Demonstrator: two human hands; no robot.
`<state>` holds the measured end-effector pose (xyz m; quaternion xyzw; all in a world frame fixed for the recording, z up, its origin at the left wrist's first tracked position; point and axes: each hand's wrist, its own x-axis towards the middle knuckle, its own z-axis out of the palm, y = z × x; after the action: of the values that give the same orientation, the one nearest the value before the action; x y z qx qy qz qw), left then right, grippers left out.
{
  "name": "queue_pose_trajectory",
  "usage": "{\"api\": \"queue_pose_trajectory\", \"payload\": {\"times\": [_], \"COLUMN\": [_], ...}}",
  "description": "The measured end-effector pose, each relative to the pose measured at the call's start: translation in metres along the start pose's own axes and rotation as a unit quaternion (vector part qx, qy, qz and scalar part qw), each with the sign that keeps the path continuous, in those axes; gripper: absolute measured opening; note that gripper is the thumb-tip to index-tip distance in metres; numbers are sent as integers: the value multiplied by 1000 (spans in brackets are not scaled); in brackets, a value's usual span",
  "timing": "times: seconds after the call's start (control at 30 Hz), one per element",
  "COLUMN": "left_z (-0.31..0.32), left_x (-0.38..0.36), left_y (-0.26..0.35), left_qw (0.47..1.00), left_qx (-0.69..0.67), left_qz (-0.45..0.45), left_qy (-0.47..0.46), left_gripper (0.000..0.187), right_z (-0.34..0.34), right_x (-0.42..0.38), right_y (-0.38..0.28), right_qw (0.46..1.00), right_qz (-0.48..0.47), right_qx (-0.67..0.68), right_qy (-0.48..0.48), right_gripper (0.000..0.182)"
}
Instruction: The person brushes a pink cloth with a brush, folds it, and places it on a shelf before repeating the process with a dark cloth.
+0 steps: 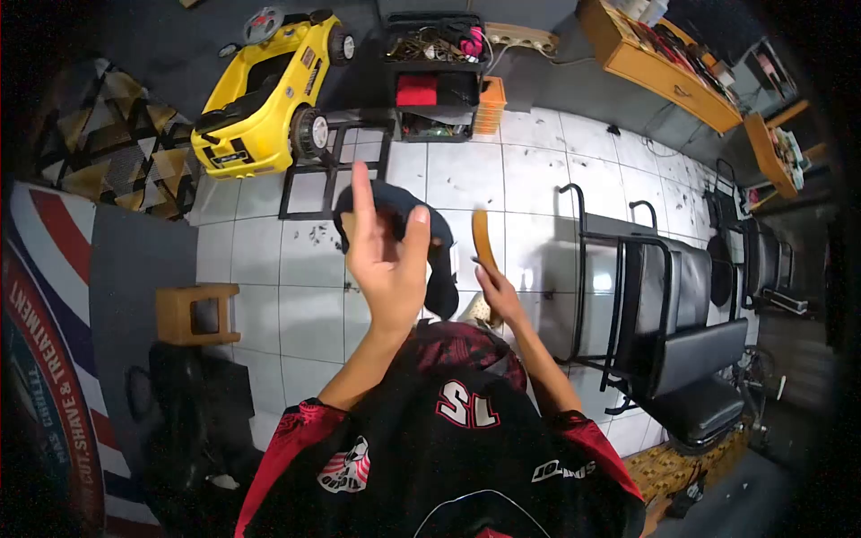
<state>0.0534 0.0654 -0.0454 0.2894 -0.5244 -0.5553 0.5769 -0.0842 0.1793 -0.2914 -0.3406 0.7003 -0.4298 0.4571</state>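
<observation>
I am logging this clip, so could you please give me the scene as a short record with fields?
Setting: barbershop with white tiled floor
Left hand: left hand raised, fingers spread, over a dark-haired head
Right hand: right hand holds a brown comb
Clothing: black and red jersey
Right of the person: black barber chair
Far side: yellow toy car, black tool cart
Left: small wooden stool

Bright overhead light glares off white floor tiles (466, 170); fisheye edges bend and darken to black.
</observation>
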Motion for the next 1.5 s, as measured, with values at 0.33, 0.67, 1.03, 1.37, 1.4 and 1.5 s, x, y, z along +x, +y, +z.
{"api": "queue_pose_trajectory", "payload": {"times": [0.33,0.67,1.03,1.37,1.4,1.5], "left_z": [-69,-208,-120,-145,-195,-221], "left_x": [-57,-108,54,-38,-61,-82], "left_y": [-58,-162,-151,-154,-209,-195], "left_qw": [942,676,856,786,681,701], "left_qx": [258,634,480,524,512,420], "left_qz": [-122,-191,45,28,-110,-285], "left_qy": [-176,-323,-187,-328,-511,-502], "left_gripper": [60,19,11,21,20,20], "right_z": [6,-9,-60,-35,-33,-48], "right_x": [-35,-43,23,-42,-36,-48], "right_y": [-132,-47,-124,-62,18,98], "right_qw": [958,936,823,837,895,910], "right_qz": [-203,-93,-254,-275,16,-15], "right_qx": [-199,-316,-388,-361,-408,-380], "right_qy": [41,-127,327,307,179,-164], "right_gripper": [29,27,13,28,19,31]}}
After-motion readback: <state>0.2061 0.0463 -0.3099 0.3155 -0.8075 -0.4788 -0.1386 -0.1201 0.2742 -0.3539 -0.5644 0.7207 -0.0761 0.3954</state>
